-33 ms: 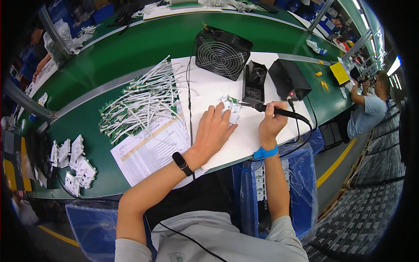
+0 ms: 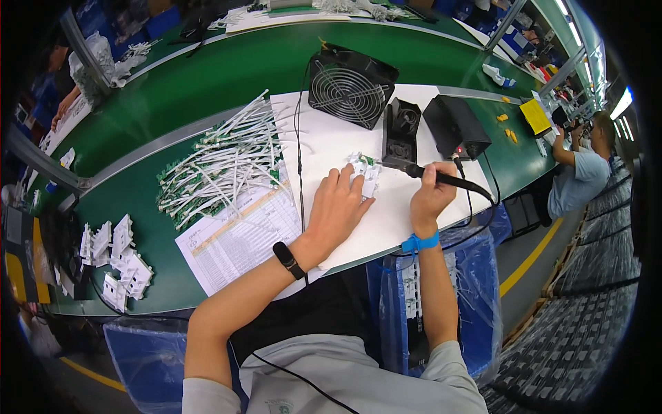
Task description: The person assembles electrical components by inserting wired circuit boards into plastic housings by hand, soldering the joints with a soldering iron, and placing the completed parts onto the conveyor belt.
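My left hand (image 2: pixel 336 207) lies flat on the white mat (image 2: pixel 386 221), its fingertips pressing a small white part with a green circuit board (image 2: pixel 365 172). A black soldering iron (image 2: pixel 441 178) is gripped in my right hand (image 2: pixel 429 195), with its tip pointing left at that part. A black band sits on my left wrist and a blue strap on my right wrist.
A pile of white cable pieces with green boards (image 2: pixel 221 162) lies left of the mat, over a printed sheet (image 2: pixel 238 238). A black fan (image 2: pixel 350 86), an iron stand (image 2: pixel 401 131) and a black station box (image 2: pixel 456 126) stand behind. White parts (image 2: pixel 117 262) sit far left. Another person (image 2: pixel 583 172) works at right.
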Tool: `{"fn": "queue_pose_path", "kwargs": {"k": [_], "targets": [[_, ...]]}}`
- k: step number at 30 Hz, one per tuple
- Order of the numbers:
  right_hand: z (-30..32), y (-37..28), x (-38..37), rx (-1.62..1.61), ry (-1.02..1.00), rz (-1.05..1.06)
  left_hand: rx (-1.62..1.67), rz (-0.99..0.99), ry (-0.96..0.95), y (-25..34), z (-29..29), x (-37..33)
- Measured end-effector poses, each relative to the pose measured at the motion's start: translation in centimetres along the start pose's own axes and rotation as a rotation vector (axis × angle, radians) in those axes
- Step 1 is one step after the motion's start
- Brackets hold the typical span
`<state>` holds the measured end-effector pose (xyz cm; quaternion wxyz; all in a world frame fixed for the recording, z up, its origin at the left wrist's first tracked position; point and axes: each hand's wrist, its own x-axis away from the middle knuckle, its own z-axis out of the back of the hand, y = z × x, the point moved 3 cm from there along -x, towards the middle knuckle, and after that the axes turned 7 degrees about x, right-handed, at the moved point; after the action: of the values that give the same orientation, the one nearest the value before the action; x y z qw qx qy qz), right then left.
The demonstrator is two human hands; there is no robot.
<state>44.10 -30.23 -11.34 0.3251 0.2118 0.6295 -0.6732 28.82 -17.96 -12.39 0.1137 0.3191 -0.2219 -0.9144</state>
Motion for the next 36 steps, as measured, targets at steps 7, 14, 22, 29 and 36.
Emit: {"fn": "queue_pose_path", "kwargs": {"k": [7,14,22,29,36], "targets": [[0.5,-1.6,-4.8,0.061,0.163,0.089,0.029,0.023,-0.022,0.1,0.3,0.3],[-4.5,1.9,-8.0,0.532,-0.147,0.159,0.041,0.015,-0.02,0.2,-0.1,0.2],[-5.3,2.3,-7.0,0.497,-0.143,0.143,0.054,0.008,-0.009,-0.2,0.3,0.6],[-4.7,2.1,-6.7,0.36,-0.182,0.038,0.083,-0.003,-0.013,0.0,0.3,1.0],[-5.4,4.3,-6.9,0.351,-0.249,-0.067,0.23,0.02,0.033,-0.2,3.1,0.5]]}}
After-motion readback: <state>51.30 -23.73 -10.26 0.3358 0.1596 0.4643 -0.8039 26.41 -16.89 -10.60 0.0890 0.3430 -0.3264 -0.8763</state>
